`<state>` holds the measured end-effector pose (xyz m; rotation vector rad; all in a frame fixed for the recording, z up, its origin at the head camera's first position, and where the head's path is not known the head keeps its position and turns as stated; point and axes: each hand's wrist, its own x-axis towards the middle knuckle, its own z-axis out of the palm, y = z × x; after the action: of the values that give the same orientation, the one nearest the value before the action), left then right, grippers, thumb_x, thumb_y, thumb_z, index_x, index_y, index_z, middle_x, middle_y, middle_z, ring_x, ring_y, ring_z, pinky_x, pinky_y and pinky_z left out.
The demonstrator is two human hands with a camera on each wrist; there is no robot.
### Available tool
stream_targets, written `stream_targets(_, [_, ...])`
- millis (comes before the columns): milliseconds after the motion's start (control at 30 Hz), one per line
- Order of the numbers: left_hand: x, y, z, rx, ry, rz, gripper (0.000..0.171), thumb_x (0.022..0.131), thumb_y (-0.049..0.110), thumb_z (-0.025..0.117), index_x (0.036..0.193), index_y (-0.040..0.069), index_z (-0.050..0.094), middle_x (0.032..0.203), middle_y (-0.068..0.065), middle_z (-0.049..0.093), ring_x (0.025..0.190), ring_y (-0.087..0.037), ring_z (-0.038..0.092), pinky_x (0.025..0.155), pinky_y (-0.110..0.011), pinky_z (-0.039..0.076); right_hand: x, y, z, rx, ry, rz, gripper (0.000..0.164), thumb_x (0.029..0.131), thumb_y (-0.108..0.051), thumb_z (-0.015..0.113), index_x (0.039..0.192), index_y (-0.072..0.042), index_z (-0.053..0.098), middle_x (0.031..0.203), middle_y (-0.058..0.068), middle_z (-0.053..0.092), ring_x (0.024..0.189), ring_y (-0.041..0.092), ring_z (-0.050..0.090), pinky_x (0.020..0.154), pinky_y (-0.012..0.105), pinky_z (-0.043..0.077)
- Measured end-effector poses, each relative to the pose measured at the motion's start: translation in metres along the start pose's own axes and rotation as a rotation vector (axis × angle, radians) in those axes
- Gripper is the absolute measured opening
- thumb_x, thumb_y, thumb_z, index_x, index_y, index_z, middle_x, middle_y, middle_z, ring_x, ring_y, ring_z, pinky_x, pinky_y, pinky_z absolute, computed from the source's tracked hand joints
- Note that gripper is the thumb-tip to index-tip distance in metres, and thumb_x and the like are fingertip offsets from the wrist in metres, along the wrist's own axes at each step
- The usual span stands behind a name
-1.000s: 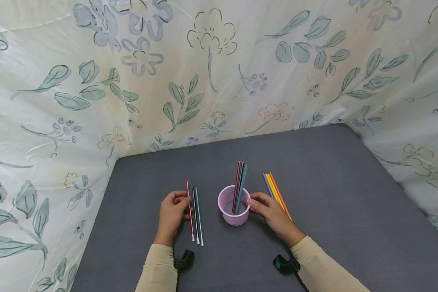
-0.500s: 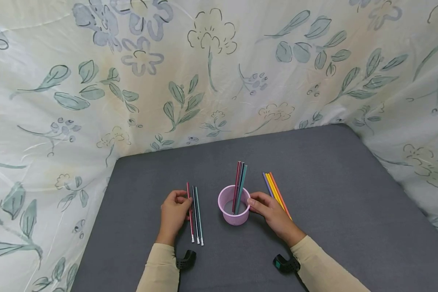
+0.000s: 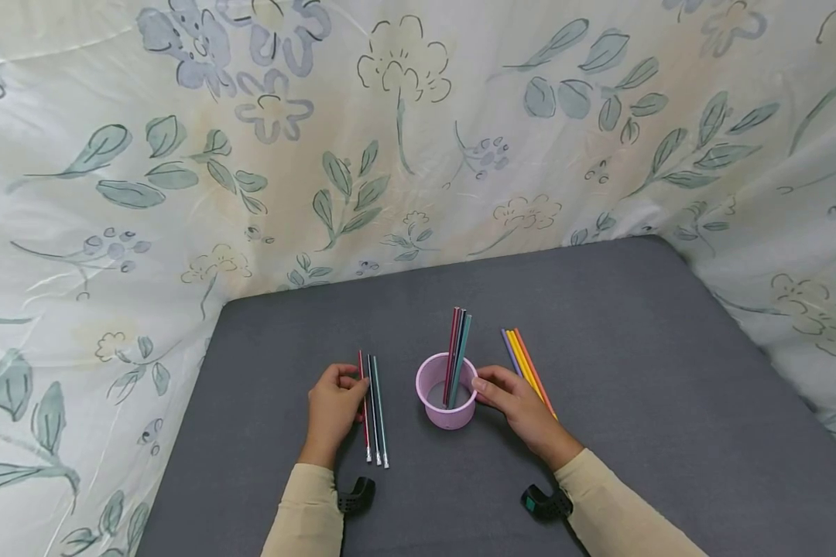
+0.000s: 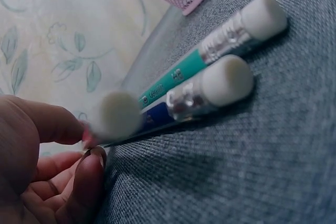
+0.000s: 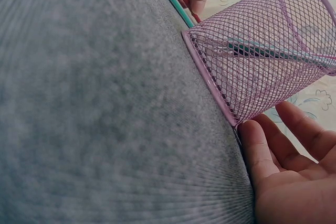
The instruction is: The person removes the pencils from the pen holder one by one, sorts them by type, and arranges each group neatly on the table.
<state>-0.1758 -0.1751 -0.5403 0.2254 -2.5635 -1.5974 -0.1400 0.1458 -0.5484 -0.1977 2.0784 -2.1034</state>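
Nearest, by the sleeves: black wrist devices (image 3: 357,497). Then left hand (image 3: 336,406), thumb and fingers pinching red pencil (image 3: 367,437). Between it and cup, on grey desk (image 3: 634,348): dark blue pencil (image 3: 374,410), teal pencil (image 3: 381,418). "HB" legible on teal, other lettering unclear. Right hand (image 3: 522,406), fingers spread, touching side of upright pink mesh cup (image 3: 450,419). Leaning inside: red, dark and teal bundle (image 3: 457,348). Partly behind right hand: purple, yellow and orange sticks (image 3: 522,360). Beyond: floral cloth (image 3: 432,201).
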Motion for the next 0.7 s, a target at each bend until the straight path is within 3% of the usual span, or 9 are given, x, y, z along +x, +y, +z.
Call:
stream_targets(433, [-0.0014, 0.0026, -0.0004, -0.001, -0.008, 0.003, 0.026, 0.098, 0.007, 0.080, 0.120, -0.002, 0.070, 0.084, -0.009, 0.070, 0.061, -0.020, 0.067, 0.046, -0.031, 0.056, 0.0007, -0.0009, -0.0001, 0.004, -0.005, -0.002, 0.040, 0.111, -0.025, 0.064, 0.135, 0.008, 0.065, 0.132, 0.022, 0.067, 0.126, 0.038, 0.064, 0.105, 0.035, 0.053])
stream_targets(700, [0.0007, 0.0054, -0.0038, -0.057, -0.046, -0.015, 0.027, 0.099, 0.009, 0.081, 0.121, -0.002, 0.069, 0.085, -0.010, 0.070, 0.064, -0.021, 0.069, 0.047, -0.033, 0.058, 0.0014, -0.0010, 0.0001, 0.010, -0.010, -0.001, 0.040, 0.112, -0.025, 0.063, 0.134, 0.008, 0.065, 0.132, 0.022, 0.066, 0.126, 0.038, 0.063, 0.103, 0.030, 0.053])
